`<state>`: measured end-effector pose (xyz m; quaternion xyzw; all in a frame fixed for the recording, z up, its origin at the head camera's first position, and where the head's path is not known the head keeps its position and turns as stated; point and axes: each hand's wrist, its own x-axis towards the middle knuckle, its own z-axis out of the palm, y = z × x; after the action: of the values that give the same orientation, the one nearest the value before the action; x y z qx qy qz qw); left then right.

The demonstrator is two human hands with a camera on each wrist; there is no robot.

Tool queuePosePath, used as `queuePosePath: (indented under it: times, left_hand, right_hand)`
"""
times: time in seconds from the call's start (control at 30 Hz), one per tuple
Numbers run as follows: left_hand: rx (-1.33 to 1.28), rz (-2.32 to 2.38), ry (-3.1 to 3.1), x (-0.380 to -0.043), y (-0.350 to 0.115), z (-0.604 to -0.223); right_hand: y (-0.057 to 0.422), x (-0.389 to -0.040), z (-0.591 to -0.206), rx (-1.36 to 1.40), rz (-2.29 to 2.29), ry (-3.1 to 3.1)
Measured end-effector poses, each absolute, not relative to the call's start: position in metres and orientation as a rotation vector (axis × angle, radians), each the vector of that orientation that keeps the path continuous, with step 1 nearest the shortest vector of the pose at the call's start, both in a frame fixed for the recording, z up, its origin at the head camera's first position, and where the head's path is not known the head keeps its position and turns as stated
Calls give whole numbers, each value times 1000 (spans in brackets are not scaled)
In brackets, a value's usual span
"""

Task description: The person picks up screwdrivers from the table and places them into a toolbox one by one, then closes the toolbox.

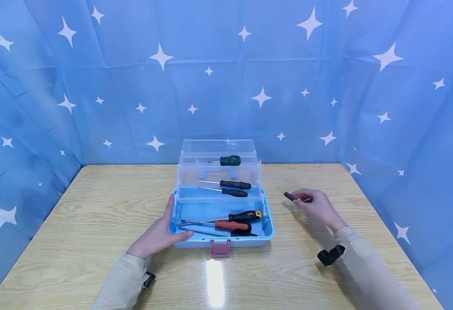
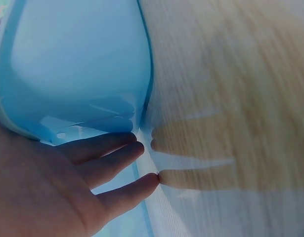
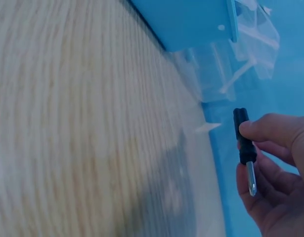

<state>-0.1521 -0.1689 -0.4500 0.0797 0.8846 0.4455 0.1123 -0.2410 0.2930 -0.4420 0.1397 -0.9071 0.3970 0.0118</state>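
A short black-handled screwdriver (image 3: 244, 138) is pinched between the thumb and fingers of my right hand (image 1: 317, 206), held to the right of a light blue toolbox (image 1: 245, 243). Its bare metal tip points back toward the palm in the right wrist view. My left hand (image 1: 160, 234) rests against the toolbox's left side, fingers extended along the wall and thumb over the front left corner. Inside the bottom lie a black-and-yellow screwdriver (image 1: 245, 215), a red-handled screwdriver (image 1: 232, 225) and a black one (image 1: 243, 234).
Clear stepped trays (image 1: 218, 147) stand raised at the toolbox's back, bearing a green-handled screwdriver (image 1: 230, 160) and two slim black screwdrivers (image 1: 235, 184). A pink latch (image 1: 220, 249) hangs at the front. Blue star-printed curtains (image 1: 218, 86) surround the wooden table (image 1: 106, 206).
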Motion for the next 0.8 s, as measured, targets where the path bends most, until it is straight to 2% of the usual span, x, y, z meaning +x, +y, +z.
queuePosePath:
  times: [0.4,0.8]
  left_hand:
    - [216,1310,2592,-152,-169,-450]
    - [228,1311,2590,-153,-170,-451]
  right_hand:
    - [274,-250,-428,487,1282,-2821]
    - [256,-263,-406,679,1170,-2796]
